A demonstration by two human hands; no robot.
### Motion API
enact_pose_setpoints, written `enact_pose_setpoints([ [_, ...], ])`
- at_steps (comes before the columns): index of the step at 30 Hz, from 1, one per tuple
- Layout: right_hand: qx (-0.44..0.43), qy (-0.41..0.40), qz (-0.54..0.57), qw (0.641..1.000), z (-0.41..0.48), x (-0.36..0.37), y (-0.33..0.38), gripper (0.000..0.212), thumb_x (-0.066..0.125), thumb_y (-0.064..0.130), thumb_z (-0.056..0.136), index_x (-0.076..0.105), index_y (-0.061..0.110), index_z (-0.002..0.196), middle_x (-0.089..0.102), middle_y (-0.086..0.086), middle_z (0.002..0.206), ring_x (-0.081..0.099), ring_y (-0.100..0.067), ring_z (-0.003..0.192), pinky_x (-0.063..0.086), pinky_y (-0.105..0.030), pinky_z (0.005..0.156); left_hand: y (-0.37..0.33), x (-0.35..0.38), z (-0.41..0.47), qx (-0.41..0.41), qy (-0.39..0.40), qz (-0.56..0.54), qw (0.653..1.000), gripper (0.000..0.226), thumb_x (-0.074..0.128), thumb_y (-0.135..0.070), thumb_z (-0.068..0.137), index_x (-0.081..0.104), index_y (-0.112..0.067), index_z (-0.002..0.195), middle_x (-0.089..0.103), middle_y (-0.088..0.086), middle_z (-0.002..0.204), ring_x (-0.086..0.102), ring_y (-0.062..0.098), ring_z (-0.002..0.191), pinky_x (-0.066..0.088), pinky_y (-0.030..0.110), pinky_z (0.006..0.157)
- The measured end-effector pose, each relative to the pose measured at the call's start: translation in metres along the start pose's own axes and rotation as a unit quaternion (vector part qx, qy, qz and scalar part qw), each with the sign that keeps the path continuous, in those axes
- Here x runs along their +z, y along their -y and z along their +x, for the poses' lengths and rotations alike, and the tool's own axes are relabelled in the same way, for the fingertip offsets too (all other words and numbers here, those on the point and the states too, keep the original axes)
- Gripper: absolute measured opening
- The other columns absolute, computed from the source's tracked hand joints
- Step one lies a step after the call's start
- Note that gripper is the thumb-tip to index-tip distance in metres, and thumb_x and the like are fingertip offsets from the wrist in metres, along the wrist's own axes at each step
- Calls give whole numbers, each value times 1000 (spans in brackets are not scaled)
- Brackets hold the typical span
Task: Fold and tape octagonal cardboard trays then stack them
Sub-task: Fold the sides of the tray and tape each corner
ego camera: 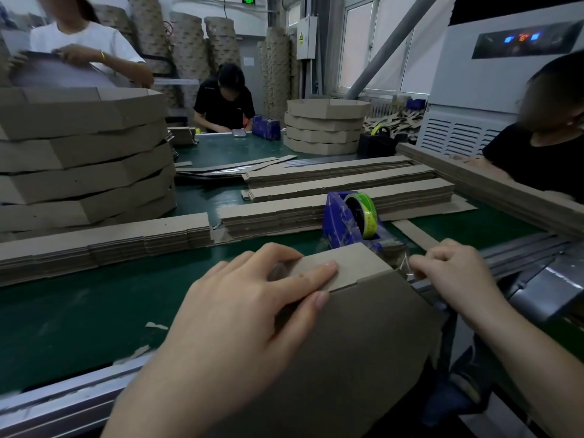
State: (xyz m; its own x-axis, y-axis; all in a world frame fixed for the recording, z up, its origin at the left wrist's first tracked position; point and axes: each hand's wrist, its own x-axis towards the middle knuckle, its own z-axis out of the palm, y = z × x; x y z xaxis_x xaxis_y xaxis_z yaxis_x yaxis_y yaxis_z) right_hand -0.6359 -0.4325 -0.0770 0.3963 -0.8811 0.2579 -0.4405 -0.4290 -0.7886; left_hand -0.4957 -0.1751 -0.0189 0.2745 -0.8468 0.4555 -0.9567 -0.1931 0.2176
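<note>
Up front at the near edge of the green table (79, 305) is the tray (363, 327): plain brown cardboard, its wall bent round, one end flap overlapping the next panel at a small step. The left hand (252, 298) grips that joint, fingers laid along the overlap and one curled over the top edge. The right hand (452, 270) is closed narrow, pinching a strip of clear tape (407, 267) just beside the tray's corner. Right behind sits the blue tape dispenser (344, 222). Flat cardboard strips (316, 213) lie beyond, finished trays stacked (82, 159) at left.
</note>
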Motion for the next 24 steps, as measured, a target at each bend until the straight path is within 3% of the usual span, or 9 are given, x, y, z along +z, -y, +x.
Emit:
enact_pose_setpoints([
  [2,-28,-31,-23,999,-1,-4,2,33,71,12,74,57,-9,53,48,-4,65,52,-12,73,36,-35,69,0,0,0,0,1,-1,1000,40,30,-56,92,56,-54,123,59,-20,113,61,7,92,48,26,65],
  [5,-74,-53,68,994,-7,-11,16,22,72,12,76,63,4,57,52,-5,75,51,-14,72,39,-36,71,1,1,1,3,-2,-13,1000,41,31,-56,92,58,-52,123,60,-19,115,61,7,95,49,28,67],
  [8,-129,-26,182,974,-28,-14,44,16,73,17,78,70,19,63,55,7,69,50,-3,62,41,-21,64,1,3,3,8,-15,-15,1000,41,34,-55,91,61,-47,121,61,-19,115,62,7,95,51,30,70],
  [11,-168,-4,273,947,-57,-13,70,10,74,21,79,73,20,69,53,13,53,47,-1,51,37,-11,52,-1,4,3,7,-29,-9,1000,37,38,-55,89,65,-42,110,62,-21,112,62,6,91,49,26,67],
  [14,-124,70,351,925,-83,-9,87,20,81,32,69,74,13,73,46,5,43,37,-5,36,28,-16,38,-1,4,4,9,-38,-6,999,33,39,-54,89,65,-40,102,62,-21,110,62,7,89,49,26,67],
  [17,-65,152,370,914,-98,1,93,29,82,34,63,73,8,74,42,1,39,31,-11,28,23,-14,33,0,4,3,8,-41,-17,999,32,41,-53,88,66,-40,103,62,-21,112,62,7,93,52,30,68],
  [24,34,189,374,907,-107,12,98,30,71,41,55,73,12,62,43,-3,39,33,-13,27,26,-16,31,-2,3,1,10,-24,-32,999,36,39,-49,87,65,-40,111,60,-21,117,60,7,100,52,33,74],
])
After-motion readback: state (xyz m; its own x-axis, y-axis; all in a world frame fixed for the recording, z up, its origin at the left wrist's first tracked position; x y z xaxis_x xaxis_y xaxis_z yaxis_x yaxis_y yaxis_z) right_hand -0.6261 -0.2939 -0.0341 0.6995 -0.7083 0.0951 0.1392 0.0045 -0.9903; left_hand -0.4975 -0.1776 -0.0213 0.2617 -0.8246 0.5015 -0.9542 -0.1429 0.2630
